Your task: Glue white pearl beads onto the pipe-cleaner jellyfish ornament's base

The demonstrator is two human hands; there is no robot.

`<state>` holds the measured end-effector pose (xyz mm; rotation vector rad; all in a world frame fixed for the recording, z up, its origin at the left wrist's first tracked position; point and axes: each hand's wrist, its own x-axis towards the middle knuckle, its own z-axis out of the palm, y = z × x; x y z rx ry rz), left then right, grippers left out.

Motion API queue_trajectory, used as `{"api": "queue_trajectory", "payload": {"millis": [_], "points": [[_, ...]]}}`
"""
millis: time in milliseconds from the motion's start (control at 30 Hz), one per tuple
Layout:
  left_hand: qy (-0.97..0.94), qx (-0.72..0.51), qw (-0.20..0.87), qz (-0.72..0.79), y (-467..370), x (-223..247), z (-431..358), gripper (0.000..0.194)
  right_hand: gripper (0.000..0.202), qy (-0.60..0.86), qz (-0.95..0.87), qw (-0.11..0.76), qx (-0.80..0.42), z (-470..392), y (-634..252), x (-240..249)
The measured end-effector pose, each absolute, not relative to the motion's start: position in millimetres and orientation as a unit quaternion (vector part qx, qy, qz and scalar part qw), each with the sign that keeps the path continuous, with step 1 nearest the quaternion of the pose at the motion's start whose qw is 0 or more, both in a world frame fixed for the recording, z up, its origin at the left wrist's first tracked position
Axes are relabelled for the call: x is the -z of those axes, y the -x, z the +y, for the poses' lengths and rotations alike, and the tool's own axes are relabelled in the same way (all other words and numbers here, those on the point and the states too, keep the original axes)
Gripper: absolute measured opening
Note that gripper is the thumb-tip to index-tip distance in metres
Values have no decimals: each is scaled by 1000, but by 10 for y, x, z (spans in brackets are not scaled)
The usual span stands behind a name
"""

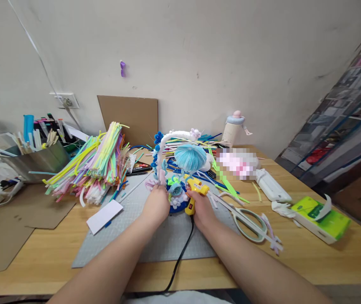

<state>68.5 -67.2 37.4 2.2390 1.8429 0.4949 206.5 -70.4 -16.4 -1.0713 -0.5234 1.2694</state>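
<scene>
A decorated pipe-cleaner craft (pixel 176 191) stands on the grey cutting mat (pixel 117 245), with a blue base, small flowers and a white curved arm (pixel 174 136) trimmed with dark blue flowers. A light-blue fluffy dome (pixel 190 158) rises on its right side. My left hand (pixel 157 204) is closed at the craft's left edge, beside a pale pink piece; its fingertips are partly hidden. In my right hand (pixel 201 207) is a yellow glue gun (pixel 196 186), its nozzle side close against the craft. A black cord (pixel 182 255) runs from its handle toward me.
Left stand a large pipe-cleaner bundle (pixel 96 164), a metal holder (pixel 39 164) with sticks, and cardboard (pixel 47 207). A white card (pixel 104 216) lies on the mat. Scissors (pixel 250 223), a green tissue pack (pixel 322 219), a white case (pixel 273 185) and a bottle (pixel 231 130) are right.
</scene>
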Motion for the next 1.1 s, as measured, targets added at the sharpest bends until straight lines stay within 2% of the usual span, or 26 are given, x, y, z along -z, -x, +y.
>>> {"api": "queue_trajectory", "payload": {"millis": [267,500,700,833,967,1100], "points": [[-735,-210,168,623,-681,-371,-655,17,15,473,-234,643,-555,-683,-2064,159],[-680,-309,261,612,-535,-381,-758,13,15,467,-220,639,-571,-701,-2087,114],[-602,-390,356,599,-336,-252,-794,27,14,461,-211,641,-576,-706,-2094,112],[-604,-388,354,600,-243,-272,-783,23,14,464,-204,641,-577,-723,-2087,85],[-643,-352,317,601,-196,-357,-783,13,13,463,-204,643,-575,-742,-2079,52],[-666,-323,286,608,-181,-410,-795,10,13,460,-204,646,-574,-744,-2076,41]]}}
